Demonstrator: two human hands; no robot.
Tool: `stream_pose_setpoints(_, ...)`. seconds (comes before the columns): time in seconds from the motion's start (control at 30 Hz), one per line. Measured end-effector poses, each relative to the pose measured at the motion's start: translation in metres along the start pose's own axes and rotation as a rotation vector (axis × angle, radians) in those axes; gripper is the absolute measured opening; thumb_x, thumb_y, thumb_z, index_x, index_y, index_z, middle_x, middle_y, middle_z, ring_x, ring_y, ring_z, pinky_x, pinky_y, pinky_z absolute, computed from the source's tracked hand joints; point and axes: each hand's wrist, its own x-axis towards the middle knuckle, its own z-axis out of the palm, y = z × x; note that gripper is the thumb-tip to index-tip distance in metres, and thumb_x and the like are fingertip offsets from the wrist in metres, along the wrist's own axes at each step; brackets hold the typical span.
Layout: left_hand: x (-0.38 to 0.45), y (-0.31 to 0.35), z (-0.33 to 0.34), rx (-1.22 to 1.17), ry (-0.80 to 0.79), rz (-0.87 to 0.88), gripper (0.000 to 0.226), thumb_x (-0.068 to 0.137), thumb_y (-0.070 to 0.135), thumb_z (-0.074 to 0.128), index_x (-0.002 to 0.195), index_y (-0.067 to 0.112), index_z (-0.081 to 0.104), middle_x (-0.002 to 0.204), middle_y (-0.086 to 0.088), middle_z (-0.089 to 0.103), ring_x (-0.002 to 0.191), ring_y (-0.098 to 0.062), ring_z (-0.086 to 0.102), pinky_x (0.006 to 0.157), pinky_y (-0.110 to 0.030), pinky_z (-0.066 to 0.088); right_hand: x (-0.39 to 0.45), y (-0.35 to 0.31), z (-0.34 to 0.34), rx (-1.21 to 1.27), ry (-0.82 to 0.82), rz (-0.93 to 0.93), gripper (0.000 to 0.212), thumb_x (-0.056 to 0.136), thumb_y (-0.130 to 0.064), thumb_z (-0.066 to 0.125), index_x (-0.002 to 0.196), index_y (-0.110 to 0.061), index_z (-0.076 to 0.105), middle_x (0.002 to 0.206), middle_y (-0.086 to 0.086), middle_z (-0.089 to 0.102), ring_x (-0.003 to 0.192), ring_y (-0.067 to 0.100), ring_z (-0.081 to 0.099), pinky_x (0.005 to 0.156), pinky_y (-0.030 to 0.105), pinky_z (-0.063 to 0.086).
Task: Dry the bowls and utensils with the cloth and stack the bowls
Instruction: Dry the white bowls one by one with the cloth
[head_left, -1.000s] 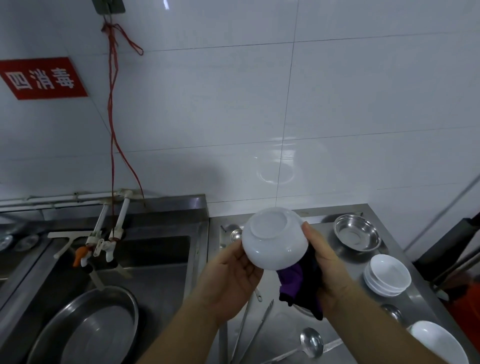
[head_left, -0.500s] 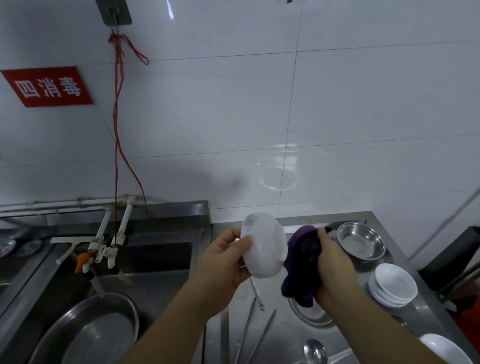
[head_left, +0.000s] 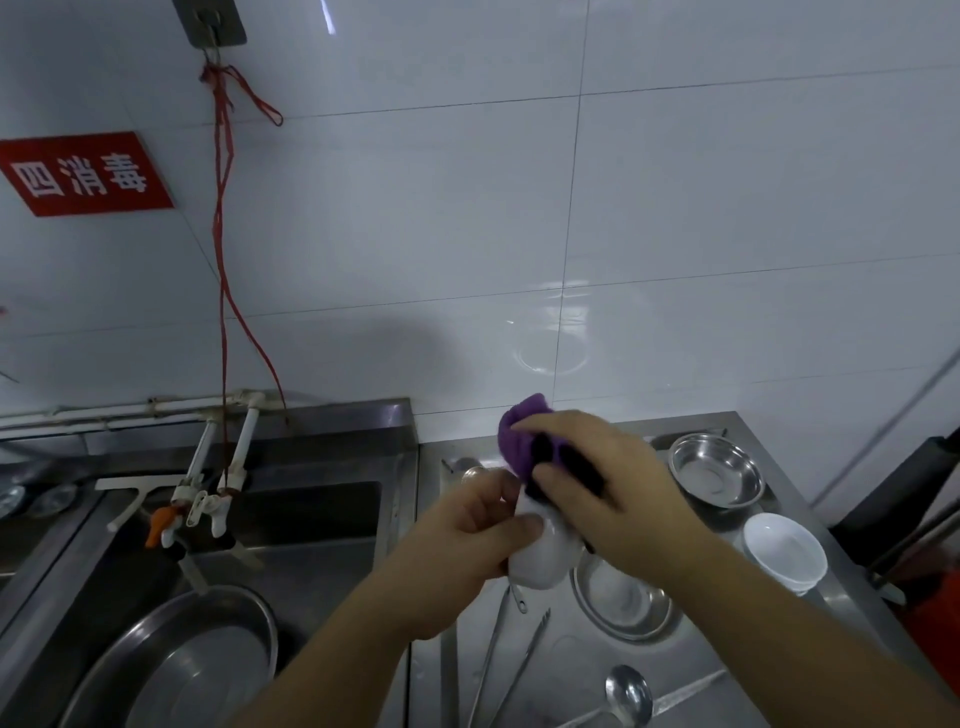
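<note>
At the far left a red rectangular wall sign (head_left: 85, 174) with white characters hangs on the white tiles, and a thin red cord (head_left: 224, 291) drops from a grey metal wall hook (head_left: 210, 23) to the white plastic taps (head_left: 208, 499) over the stainless steel sink (head_left: 322, 519). A large round steel basin (head_left: 182, 665) lies in the sink's lower left.

Right of the sink, above the steel counter (head_left: 566, 670), the left hand (head_left: 467, 540) grips a small white bowl (head_left: 540, 558), thumb and fingers curled round its side. The bowl is held in the air, tipped on its side, between the two hands. The right hand (head_left: 608, 488) clutches a purple cloth (head_left: 524, 431) with dark patches and presses it over the bowl's upper part, hiding the rim and inside.

Beneath the hands a shallow round steel dish (head_left: 623, 603) rests on the counter, partly covered by the right forearm. Long steel tongs (head_left: 506, 660) lie just left of it, and a steel ladle (head_left: 628, 693) lies near the bottom edge. Further right sits a second round steel bowl (head_left: 714, 470) near the wall, and in front of it a stack of white bowls (head_left: 784, 553), standing upright. A dark object at the far right edge is too cut off to identify.
</note>
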Motion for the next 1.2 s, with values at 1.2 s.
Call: stream_pose_setpoints(1.2,0.005,-0.001,0.023,0.012,0.097,0.238,0.029,0.098,0.034,0.067,0.126,0.023,0.068,0.127,-0.012,0.073,0.121,-0.034,0.069,0.099,-0.041,0.059,-0.01,0.003,0.019,1.237,0.207,1.237,0.036,0.093,-0.051,0.059,0.098,-0.015,0.06,0.081,0.013,0.056,0.058,0.023,0.04,0.058,0.032,0.019)
